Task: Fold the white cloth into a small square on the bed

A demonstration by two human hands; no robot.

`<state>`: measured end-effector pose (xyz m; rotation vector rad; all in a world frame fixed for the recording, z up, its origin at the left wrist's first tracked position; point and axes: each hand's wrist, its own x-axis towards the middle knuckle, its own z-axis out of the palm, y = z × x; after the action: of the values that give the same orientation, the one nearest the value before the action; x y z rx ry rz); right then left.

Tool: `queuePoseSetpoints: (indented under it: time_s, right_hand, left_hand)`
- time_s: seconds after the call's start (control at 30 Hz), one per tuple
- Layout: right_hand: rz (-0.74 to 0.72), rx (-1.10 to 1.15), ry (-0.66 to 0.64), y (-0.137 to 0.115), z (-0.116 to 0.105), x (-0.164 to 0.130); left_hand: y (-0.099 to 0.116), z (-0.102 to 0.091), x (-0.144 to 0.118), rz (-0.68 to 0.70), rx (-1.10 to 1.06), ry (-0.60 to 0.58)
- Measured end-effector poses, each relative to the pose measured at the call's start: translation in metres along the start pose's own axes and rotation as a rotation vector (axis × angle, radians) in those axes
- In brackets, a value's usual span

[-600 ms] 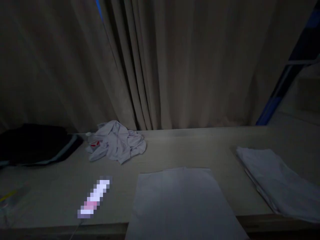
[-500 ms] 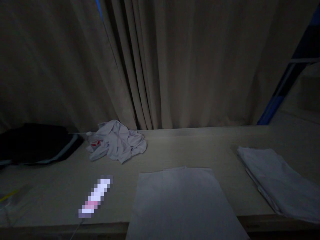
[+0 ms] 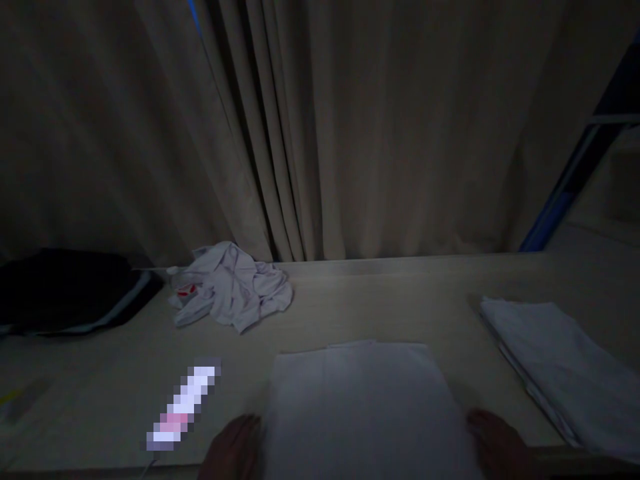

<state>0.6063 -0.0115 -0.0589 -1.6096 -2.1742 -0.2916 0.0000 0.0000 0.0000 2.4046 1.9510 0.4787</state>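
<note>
A smooth pale cloth [image 3: 357, 407], lying flat and looking folded, reaches over the table's near edge at the bottom middle. At its left side is my left hand [image 3: 233, 447], fingers curled against the cloth's edge. On the opposite side my right hand [image 3: 495, 443] is closed at the right edge in the same way. Both hands are dark and partly blurred, and the frame's bottom cuts them off. The near part of the cloth is blurred too.
A folded white cloth [image 3: 565, 367] lies at the right of the table [image 3: 380, 300]. Crumpled light fabric [image 3: 235, 287] sits at back left, beside dark folded fabric [image 3: 65, 290]. A bright pixelated phone-like object [image 3: 185, 403] with a cord lies front left. Curtains [image 3: 400, 133] hang behind.
Both my hands have come into view from below, one at each side of the pale cloth. The cloth's near sides have drawn slightly inward. The view has shifted a little.
</note>
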Motion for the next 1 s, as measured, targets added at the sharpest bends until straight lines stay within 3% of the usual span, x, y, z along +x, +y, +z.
queuePoseSetpoints:
  time_s: [0.17,0.3,0.5,0.83,1.0]
  right_hand:
    - [0.159,0.107,-0.213,-0.027,0.013,0.129]
    - [0.191,0.158,-0.359,-0.032,0.037,0.183]
    - [0.167,0.083,-0.469,-0.030,0.052,0.204]
    - [0.133,0.056,-0.493,-0.022,0.025,0.205]
    - [0.193,0.114,-0.519,-0.025,0.015,0.202]
  left_hand:
    - [0.024,0.000,0.116,-0.113,0.083,-0.258]
    - [0.029,0.019,0.163,-0.075,0.113,-0.321]
    - [0.023,0.032,0.182,-0.003,0.169,-0.376]
    - [0.013,0.027,0.178,-0.002,0.126,-0.387]
    - [0.016,0.019,0.183,-0.005,0.110,-0.403]
